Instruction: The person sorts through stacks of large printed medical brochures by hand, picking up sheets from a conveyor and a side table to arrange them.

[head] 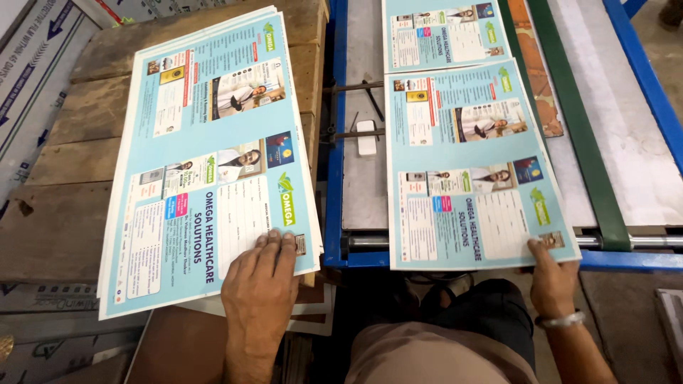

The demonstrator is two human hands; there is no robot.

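Machine bed point(640, 142): we see its blue frame cut off at the right edge.
Stack of printed sheets point(206, 142): it lies on the wooden pallet point(64, 178), lower corners hidden.
Single printed sheet point(469, 163): it overhangs the bed's near rail.
Left hand point(260, 284): we press it flat on the stack's near edge, fingers together.
Right hand point(551, 274): we pinch the single sheet's near corner.

A second printed sheet point(445, 32) at twelve o'clock is cut off by the top edge, and the left hand point(260, 284) hides the near edge of the sheet stack point(206, 156).
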